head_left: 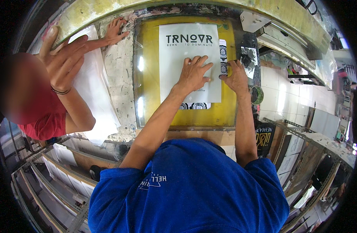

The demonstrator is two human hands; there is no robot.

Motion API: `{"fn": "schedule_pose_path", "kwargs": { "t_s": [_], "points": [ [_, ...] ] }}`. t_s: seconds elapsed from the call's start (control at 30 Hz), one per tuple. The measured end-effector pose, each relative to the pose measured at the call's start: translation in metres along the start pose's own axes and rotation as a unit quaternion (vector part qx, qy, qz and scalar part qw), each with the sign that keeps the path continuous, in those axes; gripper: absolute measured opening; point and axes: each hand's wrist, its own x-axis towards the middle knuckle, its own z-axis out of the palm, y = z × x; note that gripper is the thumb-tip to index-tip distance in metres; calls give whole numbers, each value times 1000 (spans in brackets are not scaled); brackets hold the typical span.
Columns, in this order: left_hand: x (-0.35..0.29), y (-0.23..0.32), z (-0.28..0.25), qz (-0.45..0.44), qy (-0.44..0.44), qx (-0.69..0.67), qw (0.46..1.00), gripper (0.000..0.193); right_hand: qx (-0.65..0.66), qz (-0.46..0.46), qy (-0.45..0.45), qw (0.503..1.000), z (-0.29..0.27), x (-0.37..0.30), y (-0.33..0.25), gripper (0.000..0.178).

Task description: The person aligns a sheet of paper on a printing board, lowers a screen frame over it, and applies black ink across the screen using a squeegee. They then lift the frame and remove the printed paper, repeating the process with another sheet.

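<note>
A white sheet (170, 62) with black printed lettering lies on a yellow screen-like panel (149, 112) in a dark frame. My left hand (194, 73) rests on the sheet with its fingers spread and bent, holding nothing. Under the sheet lies another piece with a black-and-white emblem pattern (223, 52); it shows along the right edge and below the bottom edge. My right hand (236, 79) is at the panel's right side, next to the patterned strip. Its thumb points at the strip, apart from the bent fingers, and nothing shows between them.
At left, a person in a red top (44, 120) reaches a hand (115, 31) to the worn table's far edge. White paper (103, 89) lies beside them. A green tape roll (257, 95) sits right of the panel. A yellow beam (147, 8) crosses the far side. Metal racks (54, 171) stand near.
</note>
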Motion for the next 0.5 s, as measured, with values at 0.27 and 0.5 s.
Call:
{"fn": "schedule_pose_path", "kwargs": {
  "t_s": [0.27,0.5],
  "points": [
    [-9,-5,3,-26,-50,2,998,68,8,7,13,1000,3,-4,2,69],
    [-11,-6,7,-25,-34,-8,999,68,24,7,9,1000,4,-5,6,70]
  ]
}}
